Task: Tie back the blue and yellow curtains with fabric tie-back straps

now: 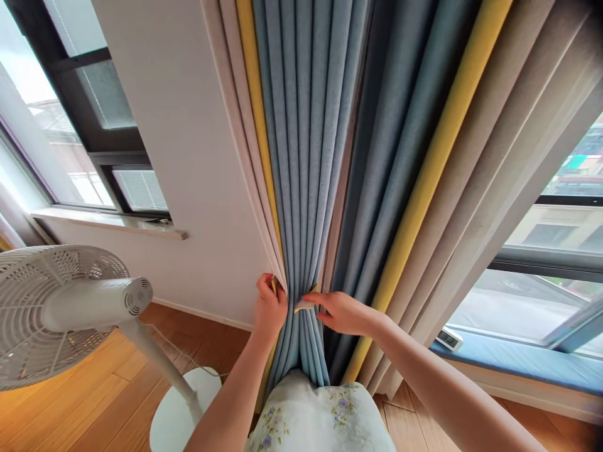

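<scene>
A blue curtain (306, 138) with yellow and beige bands hangs in the middle, gathered narrow at the height of my hands. My left hand (272, 304) is at the left edge of the gathered cloth, its fingers closed on a yellowish strip end. On the front of the folds lies a yellow and grey tieback strip (304, 306). My right hand (336, 311) holds this strip between thumb and fingers from the right side. The part of the strip behind the curtain is hidden.
A white standing fan (94, 304) is at the left on the wooden floor. A second curtain (424, 169) hangs at the right, beside a windowsill with a small digital display (450, 339). Another window (108, 94) is at the upper left.
</scene>
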The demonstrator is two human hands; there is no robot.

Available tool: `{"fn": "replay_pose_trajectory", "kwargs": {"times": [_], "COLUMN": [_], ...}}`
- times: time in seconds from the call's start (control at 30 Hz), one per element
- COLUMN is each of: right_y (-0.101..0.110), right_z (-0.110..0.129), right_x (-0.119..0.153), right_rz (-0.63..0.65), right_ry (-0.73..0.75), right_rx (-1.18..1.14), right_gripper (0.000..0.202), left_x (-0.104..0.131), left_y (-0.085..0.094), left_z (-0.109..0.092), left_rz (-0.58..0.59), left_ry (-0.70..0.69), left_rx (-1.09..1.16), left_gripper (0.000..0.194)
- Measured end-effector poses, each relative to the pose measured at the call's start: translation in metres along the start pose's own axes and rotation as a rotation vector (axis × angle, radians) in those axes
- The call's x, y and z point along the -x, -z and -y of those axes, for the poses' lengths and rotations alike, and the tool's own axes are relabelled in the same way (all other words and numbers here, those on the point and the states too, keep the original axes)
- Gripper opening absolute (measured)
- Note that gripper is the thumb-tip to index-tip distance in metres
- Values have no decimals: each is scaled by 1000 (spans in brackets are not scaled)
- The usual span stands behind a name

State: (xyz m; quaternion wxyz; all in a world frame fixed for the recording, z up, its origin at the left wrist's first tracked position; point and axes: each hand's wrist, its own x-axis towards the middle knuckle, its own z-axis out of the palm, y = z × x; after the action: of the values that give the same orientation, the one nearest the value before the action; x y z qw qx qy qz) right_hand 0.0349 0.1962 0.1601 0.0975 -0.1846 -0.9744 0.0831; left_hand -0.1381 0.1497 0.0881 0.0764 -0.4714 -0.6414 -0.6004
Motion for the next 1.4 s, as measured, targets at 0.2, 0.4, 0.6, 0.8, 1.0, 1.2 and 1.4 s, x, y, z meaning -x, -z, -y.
{"fn": "replay_pose_trajectory", "kwargs": {"times": [0.2,0.4,0.6,0.8,1.0,1.2,1.4], "right_y": [16,13,7,-5,4,12,19], "right_z": [-10,5,-10,-28,-33,-31,-32], "right_x": [-23,-40,-68,-88,-94,-86,-80], "right_rz": [-98,-144,-103,-174,-109,-71,-54], "right_ry": [215,518,461,291,374,420,325], "right_rx": [247,467,571,690,598,500,357], "right_gripper": [22,18,14,15,14,15,17], "left_x": [2,-16,-23,-31,-40,-59,-87], "left_y": [-5,-8,-18,6,18,17,22], "left_z": [-4,-9,14,49,39,32,21], "left_rz": [35,164,271,148,427,700,711], "left_ry": [-124,85,98,163,-53,-179,-411], "left_rx": [191,210,350,249,252,132,-249], "left_gripper": [41,55,47,47,35,40,16]}}
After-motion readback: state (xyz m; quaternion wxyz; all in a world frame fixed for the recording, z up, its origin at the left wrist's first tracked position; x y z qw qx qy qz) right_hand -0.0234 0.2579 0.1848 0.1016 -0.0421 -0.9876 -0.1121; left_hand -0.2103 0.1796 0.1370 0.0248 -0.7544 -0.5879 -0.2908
